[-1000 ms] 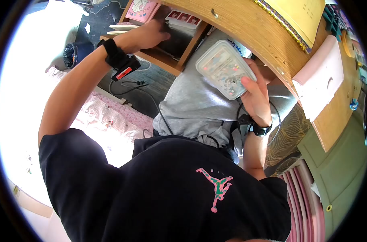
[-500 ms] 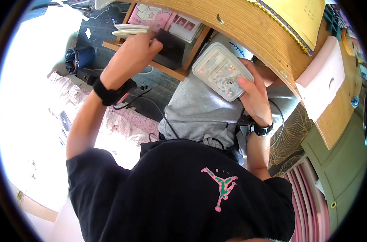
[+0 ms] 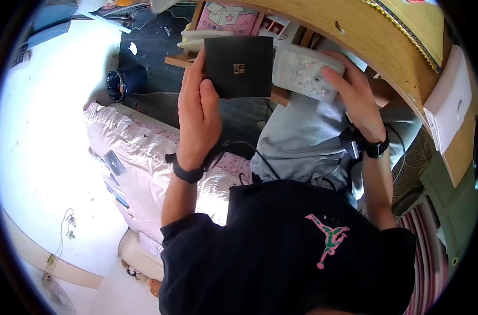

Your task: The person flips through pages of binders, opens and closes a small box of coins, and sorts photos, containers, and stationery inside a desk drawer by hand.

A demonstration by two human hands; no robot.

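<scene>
My left hand [image 3: 199,113] is closed on a flat black square box [image 3: 239,76] with a small gold mark in its middle. Its thumb lies at the box's lower left corner, and the fingers run behind the left edge. In my right hand [image 3: 357,94] is a clear plastic container [image 3: 296,65] with a lid and small pale and coloured pieces inside. The two items are side by side, the black box partly covering the open drawer [image 3: 177,61].
A pink illustrated box [image 3: 227,18] sits in the drawer under the wooden desk [image 3: 312,16]. A spiral notebook [image 3: 415,26] and a pink case [image 3: 449,100] lie on the desk. A waste bin [image 3: 124,84] stands on the floor beside a pink-covered bed [image 3: 144,152].
My left hand has lifted the black box out of the drawer and brought it beside the container. The view has shifted, and the container is tilted differently in my right hand.
</scene>
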